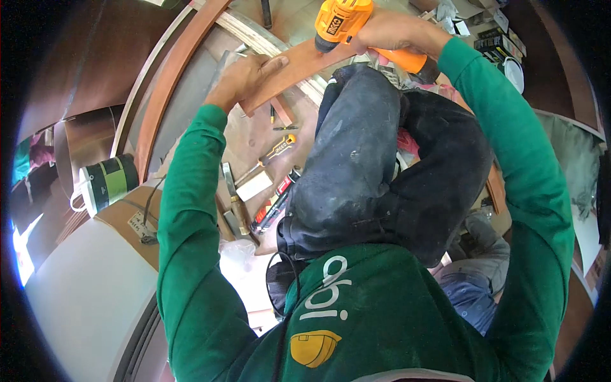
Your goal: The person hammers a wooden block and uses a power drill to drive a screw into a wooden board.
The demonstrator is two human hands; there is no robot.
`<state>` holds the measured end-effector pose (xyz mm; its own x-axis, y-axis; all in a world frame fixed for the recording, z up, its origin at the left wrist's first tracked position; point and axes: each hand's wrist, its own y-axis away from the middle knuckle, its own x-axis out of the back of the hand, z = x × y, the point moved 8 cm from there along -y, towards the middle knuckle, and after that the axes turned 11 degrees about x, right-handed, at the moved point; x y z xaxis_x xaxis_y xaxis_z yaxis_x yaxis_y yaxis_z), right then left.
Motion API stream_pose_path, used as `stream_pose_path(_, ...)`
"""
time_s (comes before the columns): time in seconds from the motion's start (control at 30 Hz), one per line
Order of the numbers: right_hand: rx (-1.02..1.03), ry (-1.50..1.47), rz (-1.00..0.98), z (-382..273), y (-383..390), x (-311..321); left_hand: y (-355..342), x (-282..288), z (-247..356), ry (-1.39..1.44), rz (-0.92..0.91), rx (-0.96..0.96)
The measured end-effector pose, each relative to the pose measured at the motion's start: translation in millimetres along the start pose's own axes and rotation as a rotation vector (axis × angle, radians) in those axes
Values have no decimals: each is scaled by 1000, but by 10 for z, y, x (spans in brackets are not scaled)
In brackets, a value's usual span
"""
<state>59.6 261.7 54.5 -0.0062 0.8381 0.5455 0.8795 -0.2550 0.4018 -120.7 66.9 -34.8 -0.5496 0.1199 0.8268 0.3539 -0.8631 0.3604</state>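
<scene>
My left hand [245, 76] grips the near left end of a reddish-brown wooden board [296, 71], thumb on top and fingers over the far edge. The board slants up to the right, above my bent knees. My right hand [398, 30] is wrapped round an orange cordless drill [344, 20]. The drill's black chuck [326, 44] is over the board's right part; whether a bit touches the wood is hidden. Below the board lie an orange-handled screwdriver [277, 150], a wooden-handled chisel [238, 211], a small white block [254, 185] and a red-and-black tube [277, 198].
Long wooden strips [167, 95] run along the far left. A white container with a green band [105, 183] stands on a cardboard box [130, 219] to the left. At the far right are small boxes [499, 44] and a white round tub [513, 74]. Crumpled clothing [474, 286] lies by my right side.
</scene>
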Motion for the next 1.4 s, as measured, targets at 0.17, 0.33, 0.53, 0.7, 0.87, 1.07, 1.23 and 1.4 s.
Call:
stream_pose_path(0.17, 6, -33, -72, -109, 64, -55, 18, 46, -27, 24, -26, 121)
stream_pose_path(0.33, 9, -51, -100, -219, 93, -16, 48, 64, -1, 96, -94, 178)
stream_pose_path(0.53, 5, -382, 61, 4, 338, 664, 96, 76, 113, 81, -140, 289)
stream_pose_path(0.7, 237, -293, 349, -437, 1363, 1396, 139, 177, 60, -126, 54, 294)
stream_pose_path(0.87, 206, -663, 622, -38, 2290, 902, 82, 210, 880, -82, 355, -272)
stream_pose_path(1.07, 120, -1032, 736, 411, 2774, 136, -482, -173, 1159, -243, -113, 66)
stream_pose_path(1.23, 139, -1085, 763, 548, 3030, -68, -804, -423, 991, -392, -220, 107)
stream_pose_path(1.4, 174, -1135, 787, 591, 3160, -48, -665, 383, 1069, 28, 135, 126)
